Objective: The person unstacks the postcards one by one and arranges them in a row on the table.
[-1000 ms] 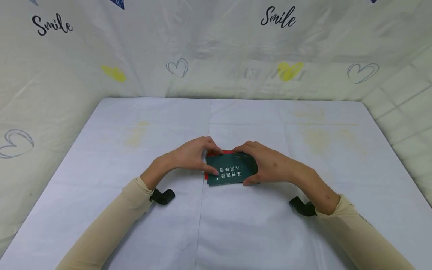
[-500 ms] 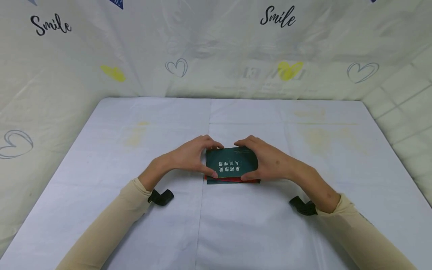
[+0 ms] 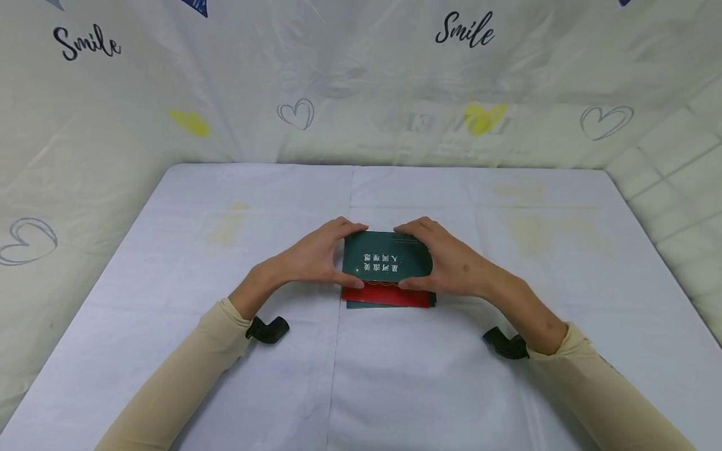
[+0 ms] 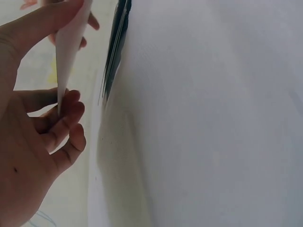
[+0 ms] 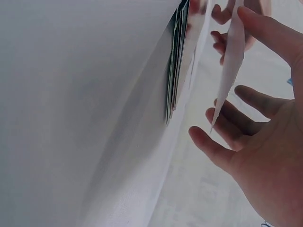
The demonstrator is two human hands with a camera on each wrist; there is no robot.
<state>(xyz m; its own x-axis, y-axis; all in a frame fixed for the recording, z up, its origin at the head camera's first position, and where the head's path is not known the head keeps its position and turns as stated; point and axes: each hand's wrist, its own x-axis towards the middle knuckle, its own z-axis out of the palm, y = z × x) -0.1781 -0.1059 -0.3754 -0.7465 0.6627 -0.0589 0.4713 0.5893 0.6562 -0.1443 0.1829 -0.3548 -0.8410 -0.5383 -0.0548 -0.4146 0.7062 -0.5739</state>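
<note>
A dark green paper card (image 3: 386, 247) with white lettering is held between both hands, raised over a small stack. My left hand (image 3: 313, 254) pinches its left end, thumb on the near edge and fingers at the far edge. At the right end my right hand (image 3: 459, 263) grips it the same way. Both wrist views show the card's pale underside (image 4: 71, 45) (image 5: 232, 56) apart from the stack. Below lies a red card (image 3: 386, 295), with dark green layers showing under it. Edge-on, the stack (image 5: 177, 61) is several thin layers thick.
The stack lies on a table covered with a creased white cloth (image 3: 254, 388). Behind the table hangs a pale curtain (image 3: 361, 75) printed with hearts and "Smile". Black wrist-worn pieces (image 3: 269, 330) stick out by both sleeves.
Both hands have lifted the green card off the stack, up and away in the head view. More of the red card beneath now shows along the near side.
</note>
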